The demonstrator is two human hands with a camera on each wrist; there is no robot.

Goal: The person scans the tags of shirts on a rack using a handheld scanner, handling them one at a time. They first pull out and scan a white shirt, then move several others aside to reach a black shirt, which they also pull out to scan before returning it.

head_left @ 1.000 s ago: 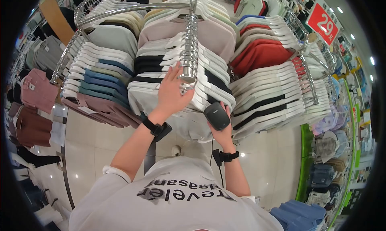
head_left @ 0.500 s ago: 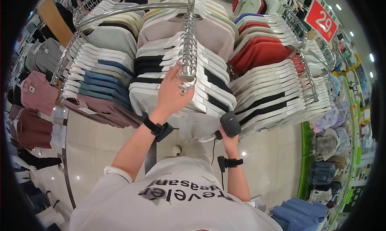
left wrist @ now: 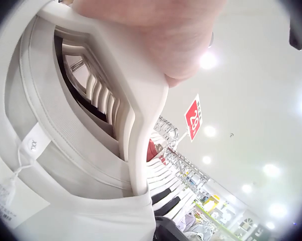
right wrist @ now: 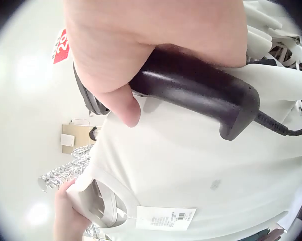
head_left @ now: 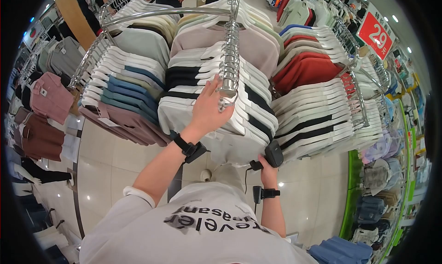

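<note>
Below the end of a chrome rail [head_left: 229, 75], my left hand [head_left: 209, 113] holds the top of the front white hanger [left wrist: 123, 65], thumb in front and fingers behind. A white T-shirt [right wrist: 161, 150] hangs from it, with a printed paper tag [right wrist: 166, 218] at its neck. An XXL size tag [left wrist: 31, 143] shows in the left wrist view. My right hand [head_left: 268, 170] grips the black handle of a corded barcode scanner [right wrist: 196, 88] beside the shirt's lower right side. Its dark head [head_left: 273, 154] faces sideways.
Light and black shirts [head_left: 308, 126] hang to the right, blue and mauve ones [head_left: 126, 119] to the left. A red 29 price sign [head_left: 376, 31] stands at the upper right. The scanner's cord [right wrist: 296, 131] trails from the handle. Folded blue clothes [head_left: 340, 251] lie at the lower right.
My right hand has moved right and down with the scanner, turning its head sideways. My left hand stays on the hanger. The head view has shifted slightly.
</note>
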